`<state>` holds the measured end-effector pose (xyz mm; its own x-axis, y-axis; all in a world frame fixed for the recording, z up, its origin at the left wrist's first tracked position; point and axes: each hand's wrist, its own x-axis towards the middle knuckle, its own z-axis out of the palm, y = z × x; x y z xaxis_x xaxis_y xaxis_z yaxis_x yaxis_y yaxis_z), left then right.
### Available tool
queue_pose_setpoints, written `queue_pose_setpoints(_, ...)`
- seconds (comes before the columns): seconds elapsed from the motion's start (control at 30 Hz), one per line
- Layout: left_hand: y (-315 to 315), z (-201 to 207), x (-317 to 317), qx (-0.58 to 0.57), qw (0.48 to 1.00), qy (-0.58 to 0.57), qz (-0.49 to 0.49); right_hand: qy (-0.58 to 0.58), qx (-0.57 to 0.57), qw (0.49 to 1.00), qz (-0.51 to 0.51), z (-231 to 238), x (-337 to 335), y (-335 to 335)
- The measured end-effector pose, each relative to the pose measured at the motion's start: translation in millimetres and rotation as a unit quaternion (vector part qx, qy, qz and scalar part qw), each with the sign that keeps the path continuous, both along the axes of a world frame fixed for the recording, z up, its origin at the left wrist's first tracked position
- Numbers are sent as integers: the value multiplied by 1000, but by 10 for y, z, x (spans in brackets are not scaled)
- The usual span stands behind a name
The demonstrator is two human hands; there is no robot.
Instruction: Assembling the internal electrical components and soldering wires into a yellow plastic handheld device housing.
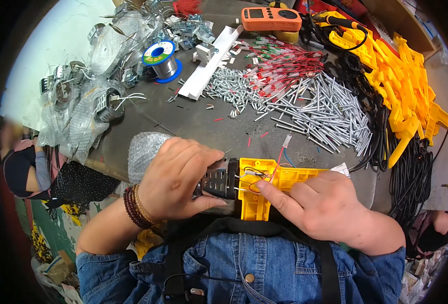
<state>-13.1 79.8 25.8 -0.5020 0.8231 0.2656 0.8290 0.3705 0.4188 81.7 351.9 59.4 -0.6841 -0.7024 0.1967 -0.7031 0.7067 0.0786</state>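
Note:
My left hand (175, 177) is closed round a dark slotted metal barrel (218, 181), thumb on its near side and fingers over its far side. Against the barrel's right end sits a yellow plastic housing half (255, 206), its ribbed inside facing up. White, black and red wires (258, 173) run from the barrel into the housing. My right hand (325, 205) grips the housing's handle part, curled fingers covering much of it, with the thumb on or beside the wires. A thin red lead with a small pale piece (287, 141) on its end sticks up from the housing.
Beyond my hands lie long screws (330, 114), short screws (229, 86), red leads (279, 66), a solder spool (160, 61) and an orange meter (271, 19). Yellow shells (399, 86) and black cords (411, 172) are at right, bubble-wrapped slotted barrels (107, 105) at left. Other people sit on both sides.

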Motion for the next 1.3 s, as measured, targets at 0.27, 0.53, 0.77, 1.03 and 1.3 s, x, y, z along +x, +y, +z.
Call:
queue_pose_setpoints(0.27,4,-2,0,4,1000,7,2,-125,7,992,-23,154,-38,-184)
queue_pose_setpoints(0.53,-3,10,7,12,1000,13,-3,-222,-48,972,-63,157,-202,-281)
queue_pose_setpoints(0.77,24,26,-14,79,992,65,-68,-250,-44,963,-86,120,-229,-304)
queue_pose_setpoints(1.03,248,180,12,-42,997,22,-67,-211,-34,974,-78,63,-222,-303)
queue_pose_setpoints(1.3,297,133,-24,-52,994,40,-88,-184,51,979,-67,73,-257,-324)
